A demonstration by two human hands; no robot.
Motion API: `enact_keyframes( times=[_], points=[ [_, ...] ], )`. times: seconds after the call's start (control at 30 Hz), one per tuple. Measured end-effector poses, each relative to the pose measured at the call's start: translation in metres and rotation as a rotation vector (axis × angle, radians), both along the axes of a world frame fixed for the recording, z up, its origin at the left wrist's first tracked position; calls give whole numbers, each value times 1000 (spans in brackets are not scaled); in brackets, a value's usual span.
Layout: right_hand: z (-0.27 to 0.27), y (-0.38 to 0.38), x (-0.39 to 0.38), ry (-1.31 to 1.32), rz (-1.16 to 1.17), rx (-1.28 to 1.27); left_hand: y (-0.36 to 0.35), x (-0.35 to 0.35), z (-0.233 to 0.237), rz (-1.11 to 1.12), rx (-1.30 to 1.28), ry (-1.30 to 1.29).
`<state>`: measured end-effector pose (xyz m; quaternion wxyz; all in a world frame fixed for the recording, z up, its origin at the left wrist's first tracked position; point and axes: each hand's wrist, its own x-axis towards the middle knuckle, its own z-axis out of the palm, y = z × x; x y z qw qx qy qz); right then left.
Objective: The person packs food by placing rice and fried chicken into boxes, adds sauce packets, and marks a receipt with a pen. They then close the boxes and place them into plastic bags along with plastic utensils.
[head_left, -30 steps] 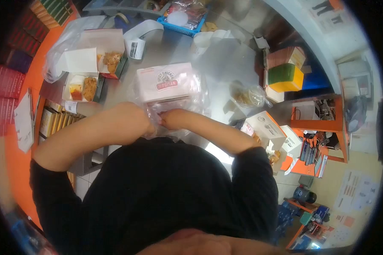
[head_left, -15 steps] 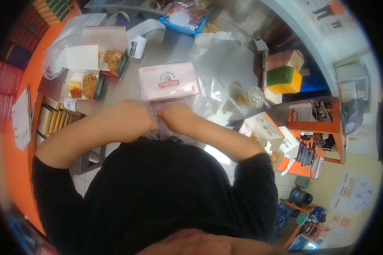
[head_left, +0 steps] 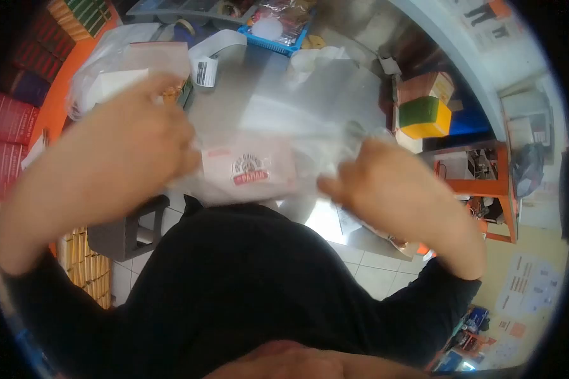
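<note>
A pink-and-white food box (head_left: 250, 170) with a red-and-black chicken logo sits close to my body inside a clear plastic bag (head_left: 313, 156). My left hand (head_left: 148, 136), smeared by motion, is raised at the box's left with its fingers curled on the bag. On the other side, my right hand (head_left: 367, 177) is closed on the bag's right part, apart from the box. The bag stretches between the two hands over and around the box. My left hand and forearm hide much of the open chicken boxes behind them.
The metal table (head_left: 234, 95) bears a paper receipt (head_left: 204, 71), a blue basket (head_left: 275, 38) of packets and white cups (head_left: 303, 61). A green-and-yellow box stack (head_left: 423, 118) stands at the right. A dark stool (head_left: 129, 230) is at the lower left.
My hands have moved from close together in front of the box to wide apart on either side. The box has come nearer my body, with the bag pulled outward.
</note>
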<state>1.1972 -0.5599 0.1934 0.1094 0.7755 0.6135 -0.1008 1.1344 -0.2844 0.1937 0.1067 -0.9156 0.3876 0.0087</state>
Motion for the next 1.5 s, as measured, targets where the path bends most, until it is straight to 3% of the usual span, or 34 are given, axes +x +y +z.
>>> enact_keyframes(
  times=[0.03, 0.1, 0.17, 0.2, 0.23, 0.27, 0.3, 0.33, 0.37, 0.4, 0.43, 0.5, 0.53, 0.6, 0.63, 0.7, 0.73, 0.77, 0.87, 0.9, 0.97, 1.0, 1.03, 1.07, 1.1, 1.13, 1.17, 1.2, 1.23, 1.3, 1.33, 1.37, 1.43, 1.5],
  points=[
    [-3, -3, -5, 11, 5, 0, -5, -7, -4, -24, 66, 79],
    [-9, -12, -12, 373, 91, 89, -7, -16, -11, -66, 128, 175],
    [-21, -58, -5, 506, 72, 225, 15, -28, -16, -109, -495, 150],
    [-53, -88, -5, 528, -218, 499, 35, -39, -25, 39, -560, 100],
    [-93, -108, -6, 530, -512, 768, 47, -45, -63, 325, -790, 166],
    [-148, -123, -9, 623, -676, 678, 53, -52, -117, 617, -1009, 223],
    [-200, -135, -14, 713, -837, 583, 67, -53, -164, 587, -956, 356],
    [-229, -124, -19, 771, -770, 689, 73, -53, -207, 560, -903, 494],
    [-258, -99, -23, 824, -701, 794, 61, -56, -235, 783, -925, 803],
    [-296, -75, -20, 951, -686, 798, 31, -49, -254, 631, -821, 568],
    [-291, -37, -23, 944, -685, 795, -4, -36, -260, 477, -714, 327],
    [-262, 22, -25, 802, -706, 828, -54, -2, -234, 602, -609, 1020],
    [-259, 21, -24, 783, -697, 836, -45, -6, -234, 593, -611, 1001],
    [-253, 18, -18, 786, -619, 590, -19, -13, -237, 171, -773, 482],
    [-235, 25, -13, 761, -623, 601, -23, 1, -229, 150, -771, 465],
    [-206, 39, -23, 432, -115, 890, -39, 19, -219, 53, -547, 238],
    [-205, 49, -19, 555, 12, 763, -44, 29, -245, -64, -932, 830],
    [-198, 54, -13, 544, 15, 750, -58, 31, -264, -92, -1074, 1063],
    [-176, 62, 8, 790, 285, 343, -91, 23, -312, -11, -1194, 1394],
    [-171, 55, 27, 794, 274, 340, -95, 19, -326, 39, -1206, 1510],
    [-164, 38, 69, 1354, 266, 375, -96, 9, -347, 163, -1197, 1748],
    [-168, 40, 72, 1347, 247, 378, -97, 7, -354, 218, -1184, 1850],
    [-178, 52, 74, 1651, -72, 568, -101, 5, -357, 193, -1141, 1881],
    [-191, 67, 74, 1923, -412, 772, -105, 13, -342, -188, -1018, 1666],
    [-226, 83, 60, 1642, -356, 628, -111, 11, -324, -196, -998, 1666],
    [-261, 89, 47, 1364, -305, 486, -118, -1, -306, -178, -1096, 1180],
    [-275, 82, 53, 1357, -304, 501, -118, -5, -287, -160, -1148, 684],
    [-283, 79, 65, 1362, -265, 539, -102, 59, -258, -537, -631, 1187],
    [-287, 79, 72, 1376, -225, 568, -97, 54, -262, -276, -813, 996],
    [-268, 52, 84, 1268, -803, 886, -89, 53, -258, 122, -1087, 567],
    [-260, 40, 80, 900, -831, 1137, -86, 62, -245, 247, -1176, 339],
    [-252, 33, 67, 513, -831, 1358, -83, 71, -234, 267, -1171, 321],
    [-226, 27, 18, -38, -827, 1396, -79, 86, -214, 299, -1162, 85],
    [-236, 11, -24, 5, -877, 1321, -80, 84, -204, 354, -1137, 59]
  ],
)
